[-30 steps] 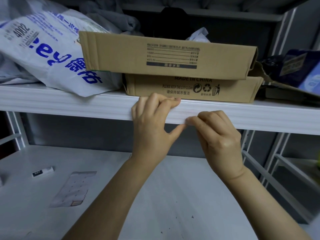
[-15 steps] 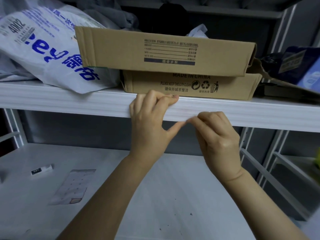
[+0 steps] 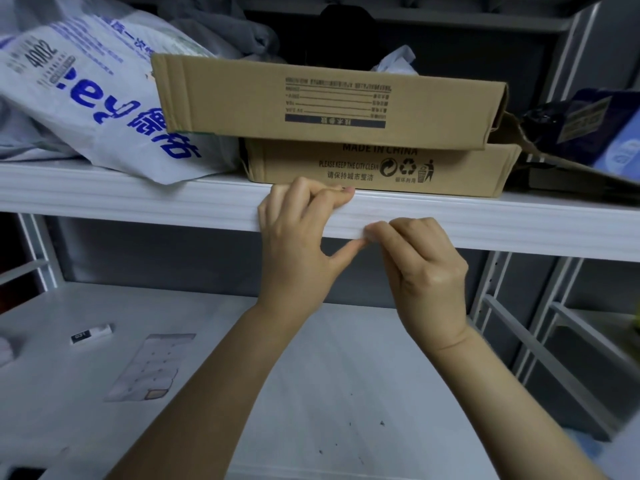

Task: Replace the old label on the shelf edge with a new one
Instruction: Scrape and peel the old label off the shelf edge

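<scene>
The white shelf edge runs across the view. My left hand grips it, with the fingers curled over its top lip and the thumb stretched right along its lower rim. My right hand is beside it, fingers bunched, and pinches a small white bit of label at the lower rim, right at my left thumb's tip. The label is white on white, so its full outline is hard to tell. On the lower shelf to the left lie a label sheet and a small printed label strip.
Two flat cardboard boxes are stacked on the upper shelf just above my hands. A white plastic bag with blue print is to their left and dark blue packs to their right. Grey uprights stand at the right.
Both hands stay at the same spot on the shelf edge. The right fingertips have shifted very slightly against the left thumb, and the view has tilted a little.
</scene>
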